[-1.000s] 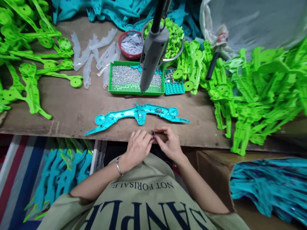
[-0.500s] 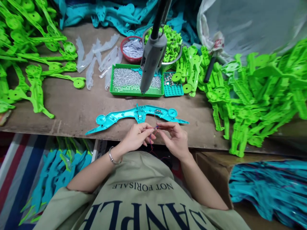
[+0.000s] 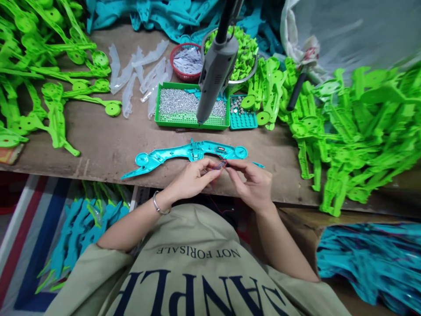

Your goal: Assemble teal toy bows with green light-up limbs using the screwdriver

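A turquoise bow-shaped plastic shell [image 3: 174, 152] lies on the bench with its hollow side up, just beyond my hands. Thin red and blue wires [image 3: 221, 165] run from a small part in its right arm to my fingers. My left hand [image 3: 196, 176] is closed, thumb and fingertips pinching the wires. Close beside it, my right hand [image 3: 251, 180] also pinches the wires near the shell's right end and covers part of that arm. A loose end of wire hangs below the bench edge. What sits right between the fingertips is too small to make out.
A grey electric screwdriver [image 3: 217, 74] hangs over a green tray [image 3: 192, 123] of screws. Beside that are a turquoise tray [image 3: 243, 120] with small metal parts and a red basket [image 3: 186, 77]. Green plastic parts [image 3: 358, 109] pile up right and left. A carton [image 3: 296, 219] stands lower right.
Both hands have moved slightly right and up, closer to the shell, still pinching the wires. The wires now stretch between the two hands. The whole view has shifted a little.
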The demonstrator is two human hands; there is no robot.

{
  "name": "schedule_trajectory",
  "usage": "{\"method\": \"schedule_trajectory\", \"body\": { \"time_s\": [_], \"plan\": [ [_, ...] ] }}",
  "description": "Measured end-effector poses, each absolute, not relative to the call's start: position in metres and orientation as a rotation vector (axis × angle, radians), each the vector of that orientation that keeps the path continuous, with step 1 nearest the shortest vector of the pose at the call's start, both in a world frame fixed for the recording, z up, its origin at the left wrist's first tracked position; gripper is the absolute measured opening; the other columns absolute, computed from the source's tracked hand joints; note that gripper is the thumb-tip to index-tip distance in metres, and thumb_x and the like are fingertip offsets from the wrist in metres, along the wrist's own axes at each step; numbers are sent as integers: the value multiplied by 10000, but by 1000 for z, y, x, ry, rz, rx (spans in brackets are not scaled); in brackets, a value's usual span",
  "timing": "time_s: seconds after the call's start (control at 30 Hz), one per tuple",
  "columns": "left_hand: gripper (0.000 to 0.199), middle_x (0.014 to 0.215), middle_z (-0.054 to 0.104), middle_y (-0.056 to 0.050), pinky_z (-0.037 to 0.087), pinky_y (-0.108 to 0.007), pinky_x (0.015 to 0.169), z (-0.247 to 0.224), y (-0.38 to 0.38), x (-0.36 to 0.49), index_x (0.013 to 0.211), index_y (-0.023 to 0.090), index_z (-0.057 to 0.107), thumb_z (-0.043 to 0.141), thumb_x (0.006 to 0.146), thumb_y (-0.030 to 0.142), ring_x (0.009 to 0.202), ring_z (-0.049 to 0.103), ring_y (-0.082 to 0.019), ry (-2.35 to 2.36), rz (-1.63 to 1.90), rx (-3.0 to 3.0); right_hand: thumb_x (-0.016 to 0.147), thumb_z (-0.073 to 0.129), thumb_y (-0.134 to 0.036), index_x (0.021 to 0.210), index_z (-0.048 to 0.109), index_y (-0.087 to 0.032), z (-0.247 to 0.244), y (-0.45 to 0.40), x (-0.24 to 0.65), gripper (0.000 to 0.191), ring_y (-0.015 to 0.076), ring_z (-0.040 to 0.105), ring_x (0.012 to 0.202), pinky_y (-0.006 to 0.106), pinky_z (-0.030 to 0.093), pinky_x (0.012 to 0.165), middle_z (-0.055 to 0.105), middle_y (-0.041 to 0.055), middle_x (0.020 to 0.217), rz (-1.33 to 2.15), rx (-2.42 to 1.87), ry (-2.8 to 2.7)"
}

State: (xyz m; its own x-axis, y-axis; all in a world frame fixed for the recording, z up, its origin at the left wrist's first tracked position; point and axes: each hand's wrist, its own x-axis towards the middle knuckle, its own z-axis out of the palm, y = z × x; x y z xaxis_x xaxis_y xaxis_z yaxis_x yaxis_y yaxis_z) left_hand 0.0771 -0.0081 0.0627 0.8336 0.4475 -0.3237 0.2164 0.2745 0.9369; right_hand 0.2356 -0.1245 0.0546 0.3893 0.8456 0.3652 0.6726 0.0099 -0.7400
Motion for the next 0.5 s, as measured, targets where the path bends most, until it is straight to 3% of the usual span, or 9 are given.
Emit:
{"method": "schedule_trajectory", "body": {
  "time_s": [0.13, 0.23, 0.37, 0.5],
  "plan": [
    [253, 1088, 726, -91, 580, -341, 867, 49, -12, 67, 1115, 161, 646, 600, 945, 343, 1012, 695, -190, 488, 94, 1218, 896, 711, -216, 1036, 768, -264, 55, -125, 241, 159, 214, 783, 868, 377, 655, 814, 815, 39, 984, 224, -1681, -1282],
    [267, 1155, 743, -126, 568, -387, 934, 40, -21, 52, 1154, 162, 639, 624, 906, 261, 1079, 708, -217, 412, -2, 1235, 907, 711, -231, 1049, 767, -254, 52, -124, 244, 154, 208, 784, 861, 378, 659, 814, 812, 46, 997, 288, -1644, -1196],
    [266, 1155, 752, -120, 565, -383, 946, 37, -36, 29, 1093, 169, 654, 603, 836, 127, 1069, 720, -206, 368, -64, 1456, 904, 723, -281, 1033, 767, -237, 48, -122, 245, 143, 203, 786, 826, 368, 670, 783, 811, 55, 981, 343, -1621, -1072],
    [211, 1006, 767, -62, 561, -331, 864, 37, -47, 8, 1065, 186, 645, 602, 863, 146, 931, 725, -173, 423, -44, 1626, 891, 738, -305, 1000, 771, -229, 47, -118, 245, 137, 205, 791, 814, 364, 678, 777, 815, 62, 962, 362, -1629, -1003]
  ]
}}
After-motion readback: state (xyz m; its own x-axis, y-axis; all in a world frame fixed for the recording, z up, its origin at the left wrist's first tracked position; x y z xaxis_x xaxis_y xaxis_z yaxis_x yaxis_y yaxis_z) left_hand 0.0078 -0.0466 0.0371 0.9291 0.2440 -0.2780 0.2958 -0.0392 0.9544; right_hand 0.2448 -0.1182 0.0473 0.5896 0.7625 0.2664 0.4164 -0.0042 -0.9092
